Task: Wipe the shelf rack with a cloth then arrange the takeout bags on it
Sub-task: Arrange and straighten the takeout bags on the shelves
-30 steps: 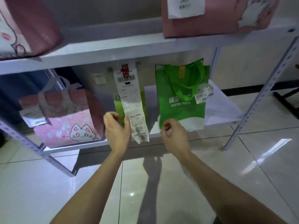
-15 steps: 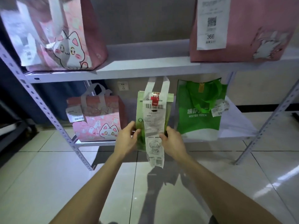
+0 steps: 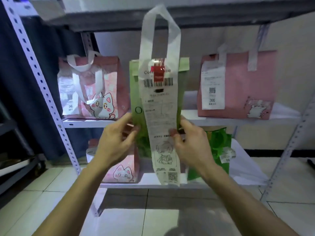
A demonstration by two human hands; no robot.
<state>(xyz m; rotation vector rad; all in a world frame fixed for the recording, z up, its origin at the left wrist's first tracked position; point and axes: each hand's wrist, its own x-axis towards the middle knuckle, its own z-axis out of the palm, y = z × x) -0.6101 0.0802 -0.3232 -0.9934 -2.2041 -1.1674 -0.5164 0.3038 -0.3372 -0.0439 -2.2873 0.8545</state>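
**Shelf rack ahead, green bag up between two hands**

Pale floor tiles below, steel shelf rack [image 3: 85, 123] filling the view. Far left on the middle tier sits a pink cat bag [image 3: 104, 92]. The left hand [image 3: 114, 145] has fingers and thumb clamped on the left edge of the green takeout bag [image 3: 135, 92]. A long receipt [image 3: 161, 113] hangs down the bag's face, and its white handle [image 3: 148, 31] stands straight up. The right hand [image 3: 194, 147] pinches the right edge, level with its partner. The bag is upright, held in front of the rack. The free stretch of middle tier lies straight behind it, before the pink bag [image 3: 238, 86] at right (up and forward, by my read). Its base is hidden behind receipt and hands, the print is too blurred to read, and no cloth is in view.
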